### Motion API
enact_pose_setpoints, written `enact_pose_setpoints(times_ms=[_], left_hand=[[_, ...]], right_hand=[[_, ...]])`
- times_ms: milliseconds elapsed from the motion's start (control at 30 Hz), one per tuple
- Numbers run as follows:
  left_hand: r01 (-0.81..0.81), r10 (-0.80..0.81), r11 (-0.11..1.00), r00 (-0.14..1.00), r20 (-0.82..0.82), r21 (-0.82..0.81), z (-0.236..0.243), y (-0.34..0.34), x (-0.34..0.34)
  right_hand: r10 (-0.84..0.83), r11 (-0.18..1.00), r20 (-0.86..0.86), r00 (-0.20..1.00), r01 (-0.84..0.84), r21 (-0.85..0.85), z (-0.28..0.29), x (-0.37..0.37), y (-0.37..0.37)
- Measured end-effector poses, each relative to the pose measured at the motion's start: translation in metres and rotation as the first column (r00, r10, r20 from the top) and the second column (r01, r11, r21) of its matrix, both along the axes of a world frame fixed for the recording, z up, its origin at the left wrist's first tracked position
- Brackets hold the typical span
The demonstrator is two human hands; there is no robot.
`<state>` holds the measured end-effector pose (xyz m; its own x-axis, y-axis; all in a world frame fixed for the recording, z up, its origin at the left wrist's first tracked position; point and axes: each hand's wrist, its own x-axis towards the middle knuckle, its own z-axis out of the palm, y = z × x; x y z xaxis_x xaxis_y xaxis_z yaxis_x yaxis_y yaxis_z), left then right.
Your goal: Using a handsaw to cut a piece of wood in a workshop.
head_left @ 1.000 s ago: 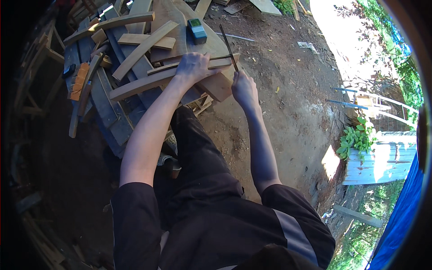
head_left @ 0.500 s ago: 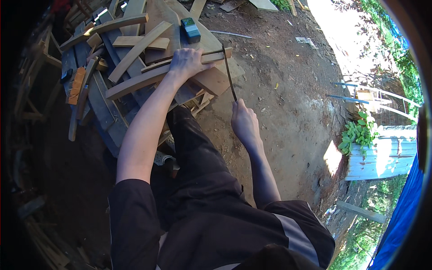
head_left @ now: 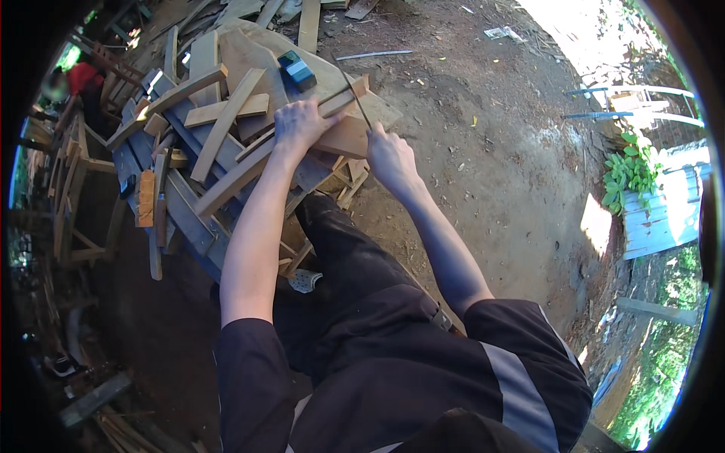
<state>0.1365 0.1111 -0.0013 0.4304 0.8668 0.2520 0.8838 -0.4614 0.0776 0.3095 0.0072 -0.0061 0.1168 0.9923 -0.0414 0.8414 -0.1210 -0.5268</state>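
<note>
A long, slightly curved wooden piece lies across the stacked boards, its far end jutting out at the right. My left hand is closed over it and presses it down near the middle. In my right hand is a saw with a narrow dark blade; my closed fingers hide its handle. The blade crosses the wooden piece close to its far end. A thin strip of wood runs alongside the piece, partly under my left hand. Beyond my left hand, a black and teal box rests on a broad board.
Loose wooden slats lie crossed on the bench to the left, with an orange-brown block at its near edge. A person in red is at the far left. Bare dirt ground spreads to the right, with a leafy plant beyond.
My right hand has moved forward and left, pushing the saw farther across the wooden piece. My left hand keeps its hold. The whole view has turned slightly, bringing the person in red into sight.
</note>
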Motion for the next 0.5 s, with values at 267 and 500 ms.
enact_pose_setpoints(times_ms=[267, 500], left_hand=[[-0.071, 0.072, 0.996, 0.997, 0.027, -0.052, 0.0, 0.002, -0.013], [-0.007, 0.006, 1.0, 0.998, 0.055, 0.028, -0.006, 0.001, -0.006]], right_hand=[[-0.003, 0.991, -0.037, 0.999, -0.002, -0.137, 0.035, 0.009, -0.056], [0.017, 1.0, 0.039, 0.999, -0.016, -0.014, 0.017, 0.011, 0.038]])
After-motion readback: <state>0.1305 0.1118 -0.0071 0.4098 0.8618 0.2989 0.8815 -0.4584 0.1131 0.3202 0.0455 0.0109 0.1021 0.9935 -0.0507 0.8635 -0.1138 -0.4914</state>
